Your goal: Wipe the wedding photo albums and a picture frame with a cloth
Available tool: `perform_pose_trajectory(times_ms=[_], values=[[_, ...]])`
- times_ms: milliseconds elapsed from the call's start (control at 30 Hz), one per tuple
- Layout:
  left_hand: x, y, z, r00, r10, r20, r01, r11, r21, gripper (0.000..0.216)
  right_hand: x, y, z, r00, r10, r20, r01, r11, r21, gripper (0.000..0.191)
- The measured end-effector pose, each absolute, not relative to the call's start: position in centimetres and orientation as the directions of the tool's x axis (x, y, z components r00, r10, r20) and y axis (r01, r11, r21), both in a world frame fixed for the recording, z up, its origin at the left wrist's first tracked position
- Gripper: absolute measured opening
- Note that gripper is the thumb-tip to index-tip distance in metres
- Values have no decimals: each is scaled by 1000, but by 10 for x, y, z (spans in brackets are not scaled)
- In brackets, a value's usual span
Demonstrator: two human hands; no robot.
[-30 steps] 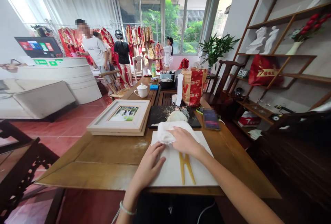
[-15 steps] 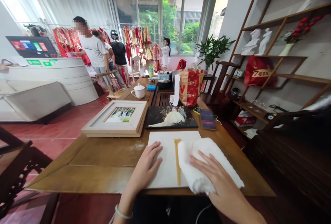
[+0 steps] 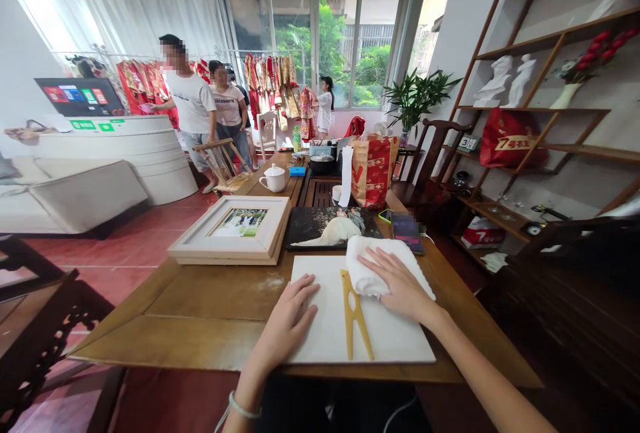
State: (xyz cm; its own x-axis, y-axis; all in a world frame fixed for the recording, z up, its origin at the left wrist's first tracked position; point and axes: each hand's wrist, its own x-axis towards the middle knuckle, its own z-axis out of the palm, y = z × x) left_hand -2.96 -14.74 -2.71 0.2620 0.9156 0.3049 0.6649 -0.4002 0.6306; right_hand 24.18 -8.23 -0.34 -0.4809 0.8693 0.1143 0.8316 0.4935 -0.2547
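My left hand lies with its fingers stretched out on the left part of a white board, and nothing is in it. Farther back, at the board's upper right, my right hand presses flat on a folded white cloth. Its fingers are spread over the cloth's top; the thumb is partly hidden at the near edge. Between the hands is a yellow two-legged shape with an oval gap near its middle. I cannot tell whether it lies on the board or is printed there.
Beyond the board are a framed photo, a dark picture panel and a phone. A lidded white cup and a red-and-tan paper bag stand farther back. Several people stand near the clothes racks.
My right hand has slid the cloth away from me, toward the board's far right corner. More of the yellow shape and the board's near right part now show. My left hand stays on the board.
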Motion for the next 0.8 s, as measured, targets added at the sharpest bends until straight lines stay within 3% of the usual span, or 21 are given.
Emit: perform_pose_trajectory(times_ms=[200,467,800], values=[[-27,-148,-28,246,919,309,658,-392,642,32,245,-119,-6,-448,884,132,853,467,-234,91],[-26,-145,-29,260,918,300,663,-395,636,34,278,-213,-16,-595,799,85,752,591,-292,92],[-25,-148,-23,288,905,314,677,-424,602,36,254,-113,6,-513,857,49,811,503,-297,91]])
